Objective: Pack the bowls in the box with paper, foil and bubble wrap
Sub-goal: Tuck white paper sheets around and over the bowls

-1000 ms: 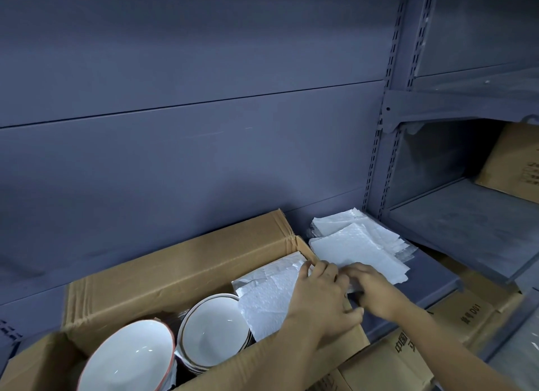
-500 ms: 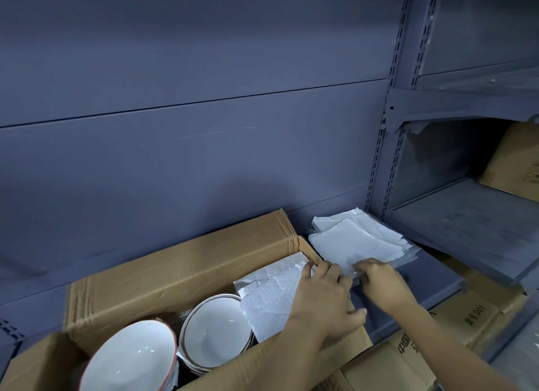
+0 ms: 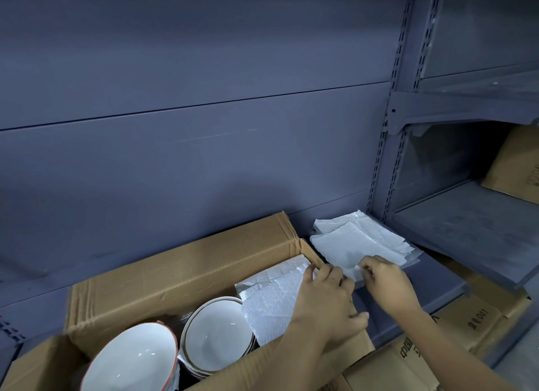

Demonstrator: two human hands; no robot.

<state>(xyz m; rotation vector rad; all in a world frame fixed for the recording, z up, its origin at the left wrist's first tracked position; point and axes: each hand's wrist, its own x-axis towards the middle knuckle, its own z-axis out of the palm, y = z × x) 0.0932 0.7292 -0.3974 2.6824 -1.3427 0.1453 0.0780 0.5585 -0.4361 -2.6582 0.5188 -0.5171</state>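
An open cardboard box (image 3: 180, 268) sits on the grey shelf. Inside it stand a white bowl with a red rim (image 3: 131, 358) and a stack of white bowls with dark rims (image 3: 217, 332). A white wrapping sheet (image 3: 271, 300) lies over the box's right end. My left hand (image 3: 326, 303) rests on that sheet and the box's right wall, fingers fairly straight. A pile of white wrapping sheets (image 3: 361, 242) lies on the shelf to the right of the box. My right hand (image 3: 385, 280) pinches the near corner of the top sheets.
A grey back panel (image 3: 204, 99) rises behind the box. To the right, a slotted upright (image 3: 388, 145) and a lower grey shelf (image 3: 466, 227) with a cardboard box (image 3: 516, 163). More printed cartons (image 3: 472, 320) sit below the shelf edge.
My right hand slid back from the middle of the sheet pile to its near corner and now pinches it. My left hand stayed on the sheet in the box.
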